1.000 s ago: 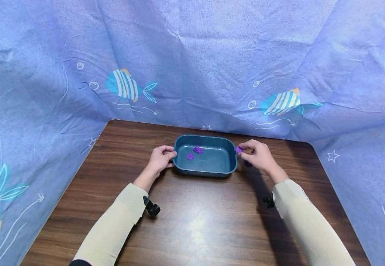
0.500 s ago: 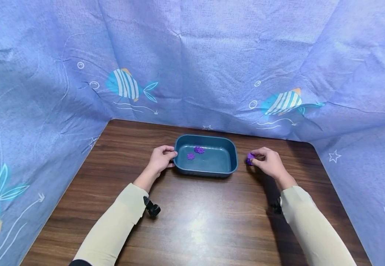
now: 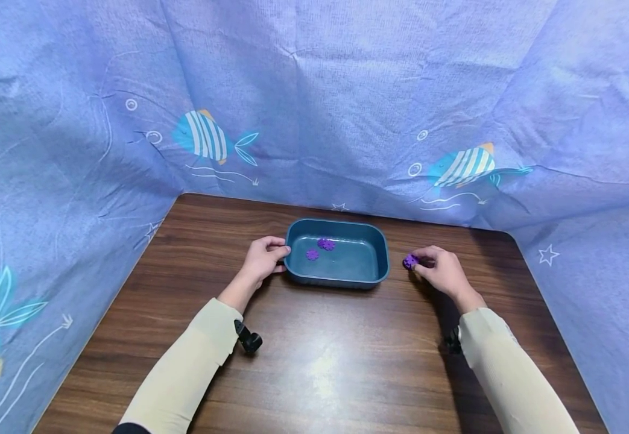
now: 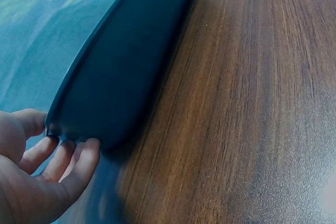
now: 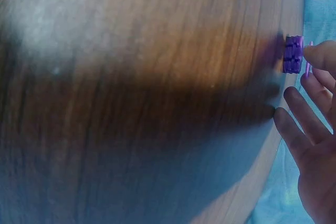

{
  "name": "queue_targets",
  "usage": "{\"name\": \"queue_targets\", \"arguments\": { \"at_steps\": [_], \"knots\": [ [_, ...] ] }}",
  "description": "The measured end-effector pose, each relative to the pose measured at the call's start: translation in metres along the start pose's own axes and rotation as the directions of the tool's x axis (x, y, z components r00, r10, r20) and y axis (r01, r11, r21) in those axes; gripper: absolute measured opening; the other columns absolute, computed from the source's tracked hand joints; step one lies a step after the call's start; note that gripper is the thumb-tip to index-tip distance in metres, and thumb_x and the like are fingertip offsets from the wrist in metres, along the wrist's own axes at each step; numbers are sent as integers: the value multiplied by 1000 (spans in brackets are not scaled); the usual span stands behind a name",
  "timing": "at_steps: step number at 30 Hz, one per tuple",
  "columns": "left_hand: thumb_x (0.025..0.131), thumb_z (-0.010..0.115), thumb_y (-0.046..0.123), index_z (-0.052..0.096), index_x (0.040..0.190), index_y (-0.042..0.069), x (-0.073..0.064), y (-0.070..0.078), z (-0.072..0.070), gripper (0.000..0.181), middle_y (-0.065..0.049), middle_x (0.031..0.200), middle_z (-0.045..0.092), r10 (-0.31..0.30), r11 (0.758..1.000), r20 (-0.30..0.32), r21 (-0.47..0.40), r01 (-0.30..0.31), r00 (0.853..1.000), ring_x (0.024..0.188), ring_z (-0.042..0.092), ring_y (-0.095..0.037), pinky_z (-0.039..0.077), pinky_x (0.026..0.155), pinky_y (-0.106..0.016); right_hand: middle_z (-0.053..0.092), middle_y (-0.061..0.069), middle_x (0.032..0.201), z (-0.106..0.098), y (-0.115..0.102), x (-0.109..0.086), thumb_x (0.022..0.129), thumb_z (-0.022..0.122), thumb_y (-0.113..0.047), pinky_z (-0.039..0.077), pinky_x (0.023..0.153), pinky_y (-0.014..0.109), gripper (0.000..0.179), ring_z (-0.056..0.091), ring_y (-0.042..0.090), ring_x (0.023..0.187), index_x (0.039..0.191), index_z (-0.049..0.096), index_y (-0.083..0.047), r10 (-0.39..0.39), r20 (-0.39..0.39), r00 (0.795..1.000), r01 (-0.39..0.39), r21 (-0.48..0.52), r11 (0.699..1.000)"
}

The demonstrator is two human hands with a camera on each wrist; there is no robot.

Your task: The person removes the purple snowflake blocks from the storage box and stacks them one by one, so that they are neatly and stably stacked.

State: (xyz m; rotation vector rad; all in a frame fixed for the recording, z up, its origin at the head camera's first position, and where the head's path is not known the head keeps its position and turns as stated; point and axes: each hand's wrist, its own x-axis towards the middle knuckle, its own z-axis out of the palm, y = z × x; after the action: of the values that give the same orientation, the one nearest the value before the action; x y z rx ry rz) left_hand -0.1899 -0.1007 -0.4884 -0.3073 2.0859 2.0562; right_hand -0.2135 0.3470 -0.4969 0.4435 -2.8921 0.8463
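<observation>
My left hand (image 3: 262, 260) grips the left end of a dark teal plastic tray (image 3: 338, 281), thumb on the rim and fingers against its outer wall. Inside the tray, towards its left, lie a few purple snowflake discs (image 3: 312, 255), two of them overlapping. To the right of the tray, my right hand (image 3: 443, 271) pinches one thin purple snowflake disc (image 5: 308, 61) between thumb and forefinger. Directly under it a short stack of purple snowflake discs (image 5: 292, 55) stands on the table. The other right fingers are spread and relaxed in the right wrist view.
The brown wood-grain table (image 3: 314, 343) has rounded far corners. A blue cloth curtain (image 3: 314, 120) with fish prints hangs close behind the table and along both sides. Black wrist cameras, such as the left one (image 3: 249, 340), sit at both sleeves.
My right hand has moved rightwards from the tray's right rim to the stack, carrying a purple snowflake disc, then lowered slightly. The left hand and tray have stayed put.
</observation>
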Motion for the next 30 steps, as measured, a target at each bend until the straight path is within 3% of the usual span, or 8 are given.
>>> {"name": "queue_targets", "arguments": {
  "at_steps": [20, 30],
  "knots": [
    [99, 68, 9, 63, 129, -5, -1, 0, 1, 33, -13, 108, 64, -6, 1000, -3, 1, 6, 1000, 101, 68, -30, 66, 72, -31, 73, 19, 112, 3, -4, -5, 87, 78, -6, 57, 90, 54, 27, 71, 37, 99, 113, 75, -1, 7, -24, 1000, -7, -9, 1000],
    [99, 68, 9, 63, 128, -5, -2, 0, 2, 33, -13, 108, 65, -1, 1000, -6, 4, 1, 1000, 101, 68, -30, 66, 73, -32, 74, 16, 112, 7, -3, -8, 89, 80, -16, 58, 88, 54, 25, 71, 35, 99, 111, 76, -4, 37, -43, 998, -38, -13, 999]
  ]
}}
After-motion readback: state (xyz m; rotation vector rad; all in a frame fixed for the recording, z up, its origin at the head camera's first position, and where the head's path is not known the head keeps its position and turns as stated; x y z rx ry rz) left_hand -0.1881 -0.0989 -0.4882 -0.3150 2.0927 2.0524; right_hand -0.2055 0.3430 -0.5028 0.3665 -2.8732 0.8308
